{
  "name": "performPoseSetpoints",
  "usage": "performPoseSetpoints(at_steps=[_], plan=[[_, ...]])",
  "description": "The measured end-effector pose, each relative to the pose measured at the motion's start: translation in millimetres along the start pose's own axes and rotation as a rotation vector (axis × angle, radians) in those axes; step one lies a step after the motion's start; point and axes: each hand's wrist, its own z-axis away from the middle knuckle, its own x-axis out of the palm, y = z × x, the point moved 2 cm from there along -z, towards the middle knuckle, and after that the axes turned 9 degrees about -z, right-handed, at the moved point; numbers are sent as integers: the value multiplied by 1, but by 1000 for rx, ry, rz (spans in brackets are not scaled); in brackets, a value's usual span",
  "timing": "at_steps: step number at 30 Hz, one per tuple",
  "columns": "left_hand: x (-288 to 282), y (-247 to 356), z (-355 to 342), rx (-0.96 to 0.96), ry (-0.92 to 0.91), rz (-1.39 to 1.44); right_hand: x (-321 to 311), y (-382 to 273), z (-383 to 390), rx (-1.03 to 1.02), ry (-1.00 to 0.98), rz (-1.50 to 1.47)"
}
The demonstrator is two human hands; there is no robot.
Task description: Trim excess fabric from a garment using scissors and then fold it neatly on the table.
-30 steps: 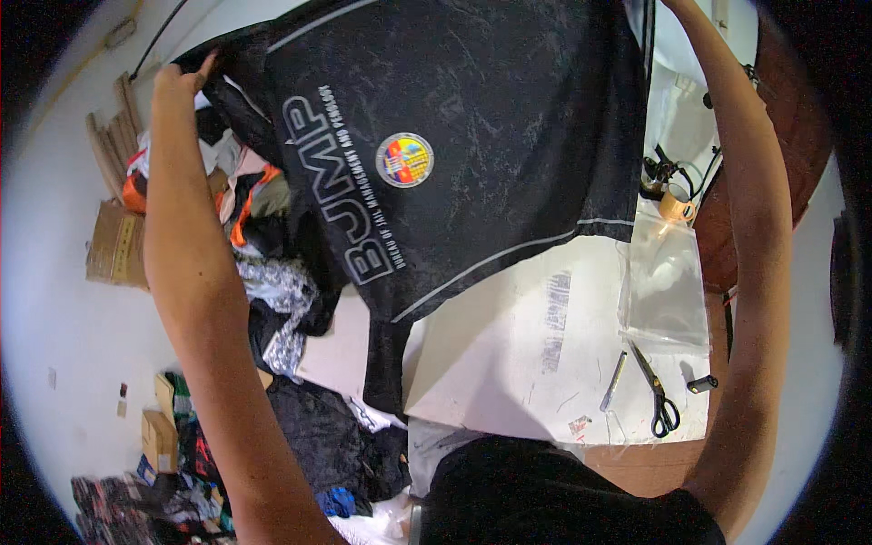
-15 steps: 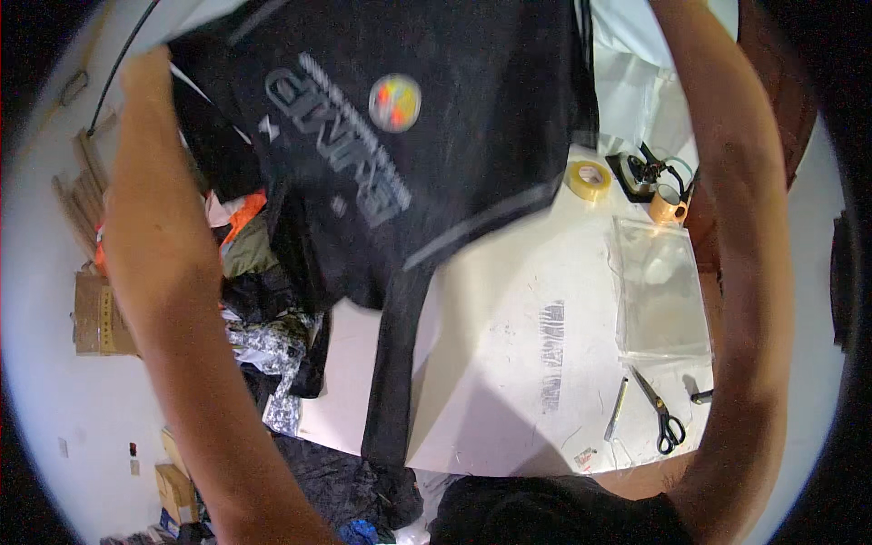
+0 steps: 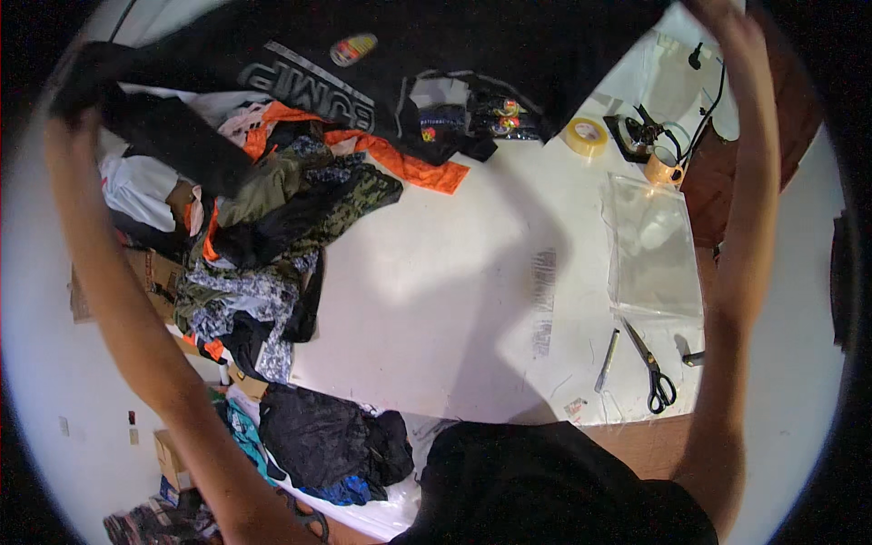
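Observation:
A black long-sleeved shirt (image 3: 527, 45) with grey lettering and a small yellow-red emblem is spread in the air across the top of the head view. My left hand (image 3: 74, 132), at the far left, is closed on the shirt, and its fingers are partly lost in the dark cloth. At the upper right, my right hand (image 3: 727, 23) reaches to the shirt's other end and appears closed on it; the fingertips are cut off by the picture's edge. Beneath the shirt lie packed dark garments (image 3: 500, 118) in clear bags.
A heap of mixed clothes (image 3: 282, 200) covers the white table's (image 3: 409, 300) left side. Along the right are tape (image 3: 586, 136), an orange mug (image 3: 664, 166), clear plastic bags (image 3: 654, 245), scissors (image 3: 656, 377) and a pen-like tool (image 3: 609, 359). Dark clothing (image 3: 336, 440) lies below the near edge.
The shirt has risen and swung away from me, stretched wider between my hands. My left hand has moved outward and down. More of the clothes heap and table shows.

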Motion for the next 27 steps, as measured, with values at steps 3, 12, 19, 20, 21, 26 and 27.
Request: performPoseSetpoints(at_steps=[3, 12, 19, 20, 21, 26, 27], plan=[[8, -17, 132, -593, 31, 317, 29, 26, 146, 260, 76, -120], [47, 81, 473, -820, -885, -554, 122, 59, 424, 755, -114, -116], [145, 141, 475, -616, -691, -344, 126, 51, 464, 699, -139, 63], [167, 143, 474, -559, -697, -252, 124, 48, 467, 737, -132, 44], [186, 148, 474, -438, -652, -154, 124, 46, 468, 733, -140, 116], [237, 148, 507, -395, -885, -246, 116, 35, 477, 728, -229, 177], [239, 147, 516, -378, -985, -377, 113, 32, 477, 737, -212, 199]])
